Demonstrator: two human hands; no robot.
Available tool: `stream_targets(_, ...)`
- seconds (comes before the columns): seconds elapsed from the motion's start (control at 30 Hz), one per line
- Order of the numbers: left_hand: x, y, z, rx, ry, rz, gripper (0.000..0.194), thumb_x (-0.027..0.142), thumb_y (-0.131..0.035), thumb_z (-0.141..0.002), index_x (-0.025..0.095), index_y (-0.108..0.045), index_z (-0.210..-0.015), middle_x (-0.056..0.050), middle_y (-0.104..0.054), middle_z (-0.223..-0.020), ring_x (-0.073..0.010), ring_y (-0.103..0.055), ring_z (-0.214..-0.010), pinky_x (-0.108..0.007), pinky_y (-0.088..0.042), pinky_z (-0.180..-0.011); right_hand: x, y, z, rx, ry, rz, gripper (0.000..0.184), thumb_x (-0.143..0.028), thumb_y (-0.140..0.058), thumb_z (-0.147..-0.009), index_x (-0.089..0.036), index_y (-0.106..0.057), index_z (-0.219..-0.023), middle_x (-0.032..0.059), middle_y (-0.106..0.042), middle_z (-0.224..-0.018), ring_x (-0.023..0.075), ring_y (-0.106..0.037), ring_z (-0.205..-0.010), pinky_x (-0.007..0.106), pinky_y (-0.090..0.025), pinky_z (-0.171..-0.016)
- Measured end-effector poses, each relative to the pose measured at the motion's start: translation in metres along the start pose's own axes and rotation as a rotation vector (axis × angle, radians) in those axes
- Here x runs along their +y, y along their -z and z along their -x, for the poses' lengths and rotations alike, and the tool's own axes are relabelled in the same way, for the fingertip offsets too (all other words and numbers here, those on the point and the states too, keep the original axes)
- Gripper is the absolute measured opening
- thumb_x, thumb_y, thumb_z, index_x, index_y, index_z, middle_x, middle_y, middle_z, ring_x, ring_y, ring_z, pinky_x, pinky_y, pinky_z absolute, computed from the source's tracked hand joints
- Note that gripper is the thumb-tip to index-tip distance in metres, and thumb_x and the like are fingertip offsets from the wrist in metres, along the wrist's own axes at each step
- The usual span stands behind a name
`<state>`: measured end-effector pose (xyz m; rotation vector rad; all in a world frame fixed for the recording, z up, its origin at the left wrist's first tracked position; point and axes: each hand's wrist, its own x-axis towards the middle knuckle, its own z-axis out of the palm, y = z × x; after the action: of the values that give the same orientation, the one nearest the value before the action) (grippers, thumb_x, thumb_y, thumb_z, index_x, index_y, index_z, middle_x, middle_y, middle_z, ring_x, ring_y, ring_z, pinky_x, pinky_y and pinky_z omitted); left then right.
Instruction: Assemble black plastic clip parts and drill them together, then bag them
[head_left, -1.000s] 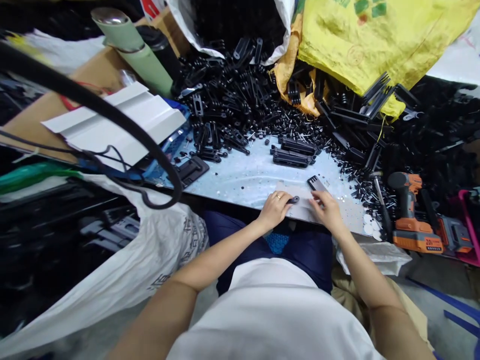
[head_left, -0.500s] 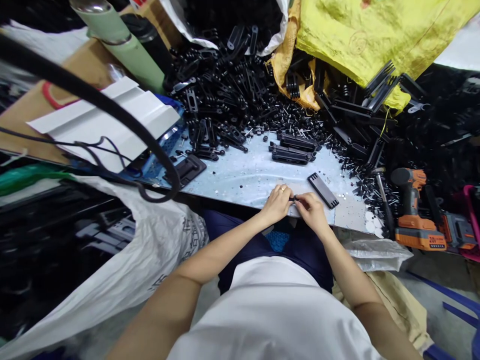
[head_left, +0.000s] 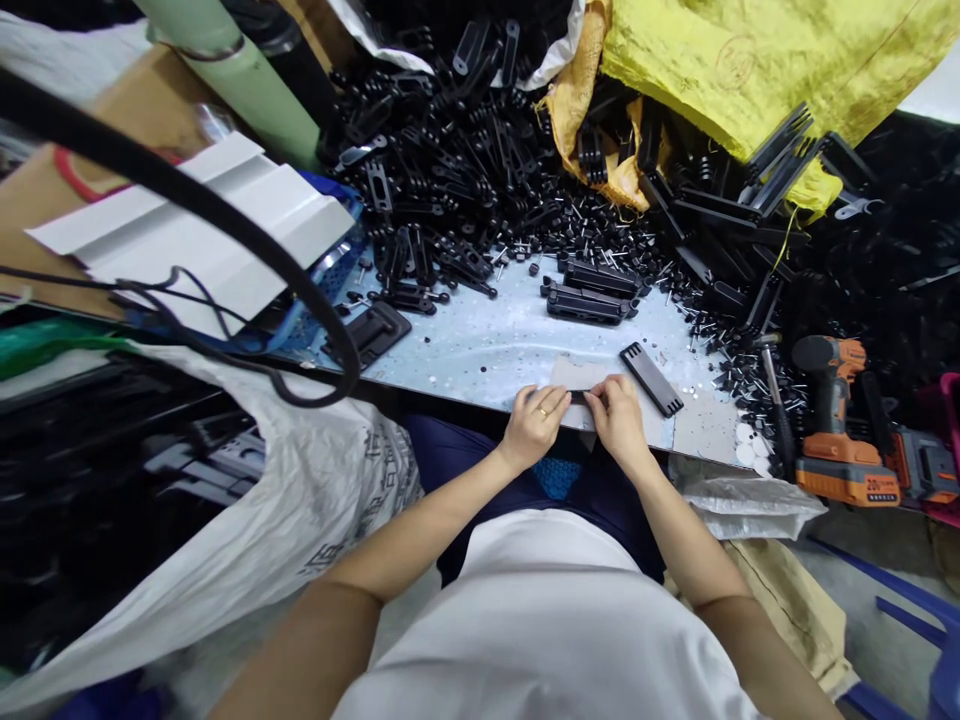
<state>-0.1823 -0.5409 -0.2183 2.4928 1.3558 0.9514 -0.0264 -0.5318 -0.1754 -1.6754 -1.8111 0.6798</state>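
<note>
At the table's front edge my left hand [head_left: 534, 425] and my right hand [head_left: 616, 412] are closed on a small dark part [head_left: 577, 395] that spans the gap between them. Fingers cover most of it, so its exact kind is hidden. Just right of my right hand lies a flat black bar with slotted ends [head_left: 651, 379]. Farther back, two black assembled arms [head_left: 591, 300] rest side by side. A black plate-like piece [head_left: 376, 332] lies to the left on the table.
A heap of black plastic parts [head_left: 442, 170] and loose screws [head_left: 622, 225] covers the back. A hammer [head_left: 776, 400] and an orange cordless drill [head_left: 840, 430] stand at the right. A thick black cable [head_left: 225, 235] arches across the left, before a white folded sheet [head_left: 202, 240].
My hands have moved slightly apart, and more of the dark part shows between them. The view has shifted a little.
</note>
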Motion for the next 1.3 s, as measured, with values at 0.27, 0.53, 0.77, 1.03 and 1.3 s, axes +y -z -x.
stream_targets(0.27,-0.004,-0.01,0.009,0.035,-0.064,-0.034,0.035,0.007,-0.033,-0.088,0.015,-0.055,-0.114,-0.014,-0.066,-0.107,-0.0217,-0.059,-0.106,-0.041,-0.045,-0.086,-0.004,-0.007,-0.005,-0.012,-0.09,0.032,0.011,-0.025,-0.041,-0.082,-0.022,-0.041,-0.071,0.0075,-0.054,-0.078,0.0212,-0.051,-0.075,0.037,-0.044,-0.072)
stream_targets(0.53,-0.007,-0.008,0.006,0.101,0.067,0.035,0.027,0.015,-0.039,-0.09,0.016,-0.055,-0.11,-0.012,-0.066,-0.103,-0.0195,-0.062,-0.098,-0.037,-0.051,-0.083,-0.001,-0.005,-0.011,-0.033,-0.145,-0.058,0.011,-0.027,-0.044,-0.077,-0.022,-0.042,-0.067,0.0057,-0.054,-0.074,0.0183,-0.052,-0.067,0.034,-0.045,-0.068)
stream_targets(0.77,-0.01,-0.007,0.003,0.114,0.208,0.099,0.024,0.025,-0.042,-0.09,0.018,-0.055,-0.11,-0.009,-0.064,-0.099,-0.0189,-0.061,-0.095,-0.035,-0.054,-0.082,0.004,0.0,-0.017,-0.114,-0.193,-0.162,0.011,-0.029,-0.048,-0.073,-0.021,-0.047,-0.065,0.0053,-0.058,-0.077,0.0174,-0.053,-0.068,0.033,-0.046,-0.071)
stream_targets(1.03,-0.014,-0.008,0.004,0.029,0.075,0.113,0.034,0.01,-0.037,-0.088,0.023,-0.059,-0.11,-0.008,-0.064,-0.099,-0.0185,-0.059,-0.095,-0.038,-0.052,-0.082,0.005,0.004,-0.022,-0.205,-0.234,-0.189,0.013,-0.03,-0.049,-0.071,-0.021,-0.045,-0.061,0.0046,-0.058,-0.077,0.0157,-0.051,-0.064,0.033,-0.045,-0.07)
stream_targets(1.3,-0.015,-0.009,0.002,0.021,0.045,0.143,0.034,0.011,-0.035,-0.088,0.022,-0.06,-0.108,-0.007,-0.065,-0.092,-0.0182,-0.059,-0.091,-0.038,-0.052,-0.08,0.007,0.004,-0.023,-0.211,-0.159,-0.133,0.012,-0.028,-0.049,-0.072,-0.021,-0.046,-0.063,0.0029,-0.056,-0.071,0.0149,-0.05,-0.061,0.03,-0.044,-0.064)
